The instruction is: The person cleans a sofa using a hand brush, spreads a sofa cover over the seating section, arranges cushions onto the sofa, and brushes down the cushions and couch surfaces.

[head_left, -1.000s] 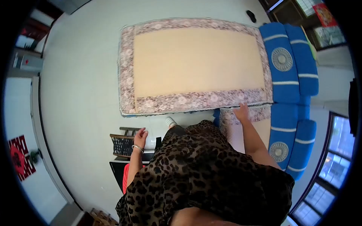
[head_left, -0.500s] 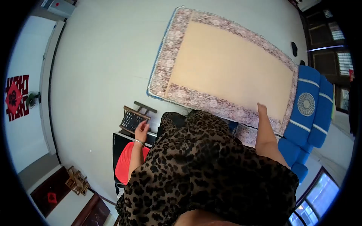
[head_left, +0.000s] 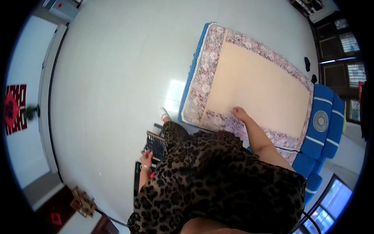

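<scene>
My left hand [head_left: 147,159], with a bracelet at the wrist, hangs beside a small dark chair with a woven pattern [head_left: 155,145]. Its fingers are loosely bent and partly apart, and nothing shows in them. Over the near edge of the large cream mat with a floral border [head_left: 257,84] is my right hand [head_left: 240,113]. That hand is curled closed with nothing visible in it; whether it touches the mat is unclear. The mat lies flat on a blue base [head_left: 194,72].
A blue sofa [head_left: 317,134] adjoins the mat on the right. One foot in a light slipper [head_left: 163,114] stands on the pale floor [head_left: 113,78]. Dark shoes [head_left: 307,64] lie beyond the mat. Wooden stools [head_left: 82,202] are at the lower left.
The view has turned and shifted, so the mat appears tilted and farther right. My right hand has moved from the mat's sofa-side corner toward its left part. One foot has stepped forward.
</scene>
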`<act>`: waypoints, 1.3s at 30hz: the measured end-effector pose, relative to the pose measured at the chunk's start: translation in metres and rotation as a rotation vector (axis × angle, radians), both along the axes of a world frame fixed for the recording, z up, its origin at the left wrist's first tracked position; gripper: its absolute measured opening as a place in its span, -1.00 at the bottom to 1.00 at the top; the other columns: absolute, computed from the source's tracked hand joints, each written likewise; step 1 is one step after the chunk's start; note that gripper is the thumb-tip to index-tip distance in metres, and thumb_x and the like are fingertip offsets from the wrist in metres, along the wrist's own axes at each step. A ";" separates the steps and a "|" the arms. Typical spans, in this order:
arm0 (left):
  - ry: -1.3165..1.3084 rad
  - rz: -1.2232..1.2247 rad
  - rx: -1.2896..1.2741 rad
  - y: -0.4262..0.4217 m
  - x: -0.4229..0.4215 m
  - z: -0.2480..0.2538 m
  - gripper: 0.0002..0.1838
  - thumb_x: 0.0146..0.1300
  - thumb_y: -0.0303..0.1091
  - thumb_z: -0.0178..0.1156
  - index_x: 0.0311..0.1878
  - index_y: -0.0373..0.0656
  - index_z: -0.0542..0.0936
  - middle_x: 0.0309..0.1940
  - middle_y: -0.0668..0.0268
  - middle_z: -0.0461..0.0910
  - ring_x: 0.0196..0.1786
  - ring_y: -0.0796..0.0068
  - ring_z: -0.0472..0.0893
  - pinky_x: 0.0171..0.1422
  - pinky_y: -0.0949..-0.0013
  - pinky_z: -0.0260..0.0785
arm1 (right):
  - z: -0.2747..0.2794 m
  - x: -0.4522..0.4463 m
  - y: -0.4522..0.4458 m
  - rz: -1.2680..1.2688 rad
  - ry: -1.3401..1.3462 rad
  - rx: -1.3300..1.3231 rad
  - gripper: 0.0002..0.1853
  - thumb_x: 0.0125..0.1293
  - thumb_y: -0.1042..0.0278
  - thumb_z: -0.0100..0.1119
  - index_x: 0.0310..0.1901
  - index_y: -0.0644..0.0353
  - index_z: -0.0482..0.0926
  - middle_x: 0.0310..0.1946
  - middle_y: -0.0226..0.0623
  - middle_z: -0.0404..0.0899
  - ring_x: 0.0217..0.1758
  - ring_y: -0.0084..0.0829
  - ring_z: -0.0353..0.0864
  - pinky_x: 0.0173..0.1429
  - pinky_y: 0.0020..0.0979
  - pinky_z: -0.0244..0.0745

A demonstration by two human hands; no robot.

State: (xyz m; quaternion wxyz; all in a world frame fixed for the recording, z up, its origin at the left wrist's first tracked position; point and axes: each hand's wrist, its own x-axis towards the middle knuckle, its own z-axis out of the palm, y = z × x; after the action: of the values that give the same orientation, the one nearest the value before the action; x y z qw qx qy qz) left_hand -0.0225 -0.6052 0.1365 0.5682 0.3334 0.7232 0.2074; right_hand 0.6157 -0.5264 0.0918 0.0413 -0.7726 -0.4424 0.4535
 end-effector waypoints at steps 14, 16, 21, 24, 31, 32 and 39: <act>0.113 0.188 -0.232 0.226 -0.224 0.028 -0.53 0.23 -0.06 0.16 0.12 -0.12 0.45 -0.19 0.29 0.61 -0.22 0.48 0.58 -0.31 0.48 0.31 | 0.026 -0.164 0.128 -0.329 0.248 0.021 -0.57 0.21 0.11 0.15 -0.02 0.29 0.52 -0.33 -0.13 0.61 -0.37 -0.40 0.59 -0.23 -0.41 0.50; 0.086 0.132 -0.156 0.276 -0.189 0.048 -0.55 0.25 -0.09 0.15 0.13 -0.11 0.45 -0.20 0.30 0.61 -0.22 0.50 0.59 -0.28 0.50 0.30 | 0.028 -0.159 0.121 -0.321 0.179 -0.044 -0.55 0.21 0.14 0.17 0.00 0.32 0.49 -0.34 -0.19 0.60 -0.37 -0.42 0.59 -0.25 -0.43 0.51; -0.022 -0.310 -0.014 0.362 -0.140 0.044 -0.57 0.26 -0.21 0.14 0.14 -0.20 0.44 -0.22 0.33 0.59 -0.19 0.54 0.54 -0.09 0.48 0.34 | 0.032 -0.140 0.083 -0.501 0.082 -0.193 -0.55 0.19 0.12 0.20 -0.05 0.37 0.51 -0.34 -0.19 0.60 -0.34 -0.41 0.60 -0.25 -0.40 0.54; 0.019 -0.454 0.017 0.405 -0.120 0.039 -0.60 0.24 -0.30 0.17 0.09 -0.30 0.47 -0.33 0.38 0.55 -0.30 0.62 0.46 -0.11 0.52 0.35 | 0.044 -0.129 0.071 -0.519 0.011 -0.288 -0.55 0.18 0.08 0.19 -0.13 0.38 0.56 -0.33 -0.16 0.62 -0.34 -0.39 0.62 -0.28 -0.34 0.56; -0.167 -0.315 -0.103 0.539 -0.088 0.038 -0.57 0.27 -0.25 0.18 0.11 -0.33 0.44 -0.32 0.30 0.57 -0.28 0.53 0.54 -0.13 0.43 0.42 | 0.007 -0.066 0.177 -0.445 -0.136 -0.216 -0.57 0.14 0.03 0.14 -0.24 0.32 0.61 -0.45 -0.12 0.62 -0.40 -0.29 0.63 -0.20 -0.32 0.54; -0.084 -0.491 -0.057 0.551 -0.147 -0.051 -0.55 0.28 -0.23 0.17 0.14 -0.30 0.41 -0.25 0.28 0.57 -0.25 0.49 0.54 -0.15 0.41 0.43 | 0.009 -0.064 0.210 -0.374 -0.082 -0.085 -0.59 0.16 0.05 0.13 -0.20 0.29 0.60 -0.38 -0.10 0.62 -0.33 -0.27 0.62 -0.15 -0.32 0.52; 0.069 -0.659 -0.222 0.782 0.031 0.004 -0.59 0.28 -0.30 0.15 0.14 -0.30 0.41 -0.25 0.29 0.56 -0.25 0.50 0.53 -0.16 0.42 0.41 | 0.099 -0.050 0.479 -0.416 0.077 0.176 -0.53 0.19 0.00 0.10 0.03 0.13 0.51 -0.08 -0.15 0.58 -0.01 -0.21 0.54 0.07 -0.23 0.42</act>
State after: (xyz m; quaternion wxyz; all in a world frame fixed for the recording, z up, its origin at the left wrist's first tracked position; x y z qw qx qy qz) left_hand 0.0083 0.1769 0.1401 0.6127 0.4919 0.6135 -0.0788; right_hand 0.5659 -0.0473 0.1908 0.2182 -0.8226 -0.3096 0.4242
